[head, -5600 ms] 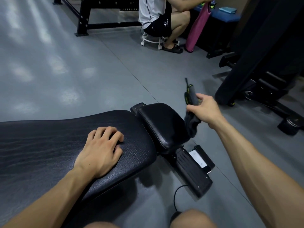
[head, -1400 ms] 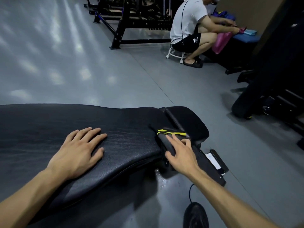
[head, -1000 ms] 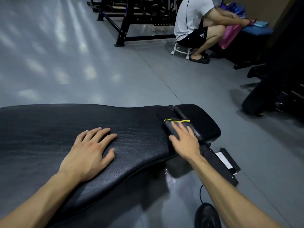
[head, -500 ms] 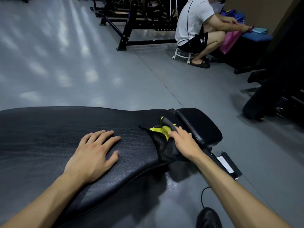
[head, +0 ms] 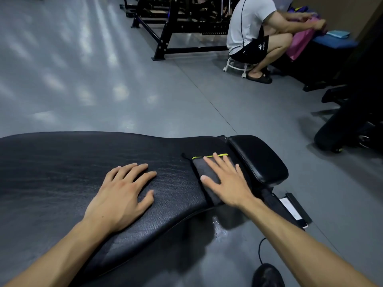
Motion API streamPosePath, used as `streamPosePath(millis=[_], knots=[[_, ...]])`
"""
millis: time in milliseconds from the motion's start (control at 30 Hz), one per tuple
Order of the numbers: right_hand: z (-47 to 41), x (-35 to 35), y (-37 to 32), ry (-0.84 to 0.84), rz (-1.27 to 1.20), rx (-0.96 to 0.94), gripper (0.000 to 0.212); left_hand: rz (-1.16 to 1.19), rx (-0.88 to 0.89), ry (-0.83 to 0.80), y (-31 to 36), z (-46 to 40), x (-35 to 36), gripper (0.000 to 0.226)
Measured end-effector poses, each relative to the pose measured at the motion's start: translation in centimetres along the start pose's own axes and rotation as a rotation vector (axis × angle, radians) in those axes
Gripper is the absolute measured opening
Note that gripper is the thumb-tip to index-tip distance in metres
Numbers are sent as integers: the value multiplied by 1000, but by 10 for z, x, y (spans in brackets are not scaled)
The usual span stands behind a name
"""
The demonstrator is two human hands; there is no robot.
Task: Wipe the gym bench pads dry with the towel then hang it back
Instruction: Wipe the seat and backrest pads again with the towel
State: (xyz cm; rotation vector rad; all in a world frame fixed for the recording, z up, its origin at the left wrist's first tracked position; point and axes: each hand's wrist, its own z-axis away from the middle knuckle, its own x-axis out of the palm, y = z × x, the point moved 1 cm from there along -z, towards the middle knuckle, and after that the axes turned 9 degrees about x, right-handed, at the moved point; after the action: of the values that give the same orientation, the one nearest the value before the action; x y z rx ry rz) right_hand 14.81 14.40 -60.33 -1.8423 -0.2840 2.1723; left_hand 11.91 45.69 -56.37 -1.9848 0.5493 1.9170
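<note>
Right hand flat on towel, pad edge

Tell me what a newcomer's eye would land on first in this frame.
Two bare forearms reach in from below: the left hand lies flat on the long black bench pad, while the right hand presses a dark towel with a yellow-green edge near the pad's right end, beside the smaller seat pad. At the top right, a person in a white shirt crouches on a low stool.
</note>
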Motion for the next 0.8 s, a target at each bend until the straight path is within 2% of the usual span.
streamPosePath(millis=[133,200,267,367,467,533,667,733,800], knots=[[-41,-16,17,-21,-128,320,75,4,0,-2,1,0,-1,58],[-43,-13,8,-25,-135,391,79,8,-3,-6,0,0,-1,57],[-23,-6,-13,-1,-70,323,80,14,1,-10,0,0,-1,57],[37,14,-38,53,1,25,77,15,1,-9,0,0,-1,57],[39,12,-19,19,5,-131,74,11,5,-16,-1,0,-1,57],[3,4,5,29,-50,-42,78,7,5,-14,-1,0,-2,57],[-63,-6,17,31,-107,338,78,-2,4,-21,0,-1,-1,56],[-57,1,-7,23,-38,323,78,0,1,-31,-1,-1,-1,56],[-25,8,-36,33,27,101,79,-4,0,-36,0,-1,-1,56]])
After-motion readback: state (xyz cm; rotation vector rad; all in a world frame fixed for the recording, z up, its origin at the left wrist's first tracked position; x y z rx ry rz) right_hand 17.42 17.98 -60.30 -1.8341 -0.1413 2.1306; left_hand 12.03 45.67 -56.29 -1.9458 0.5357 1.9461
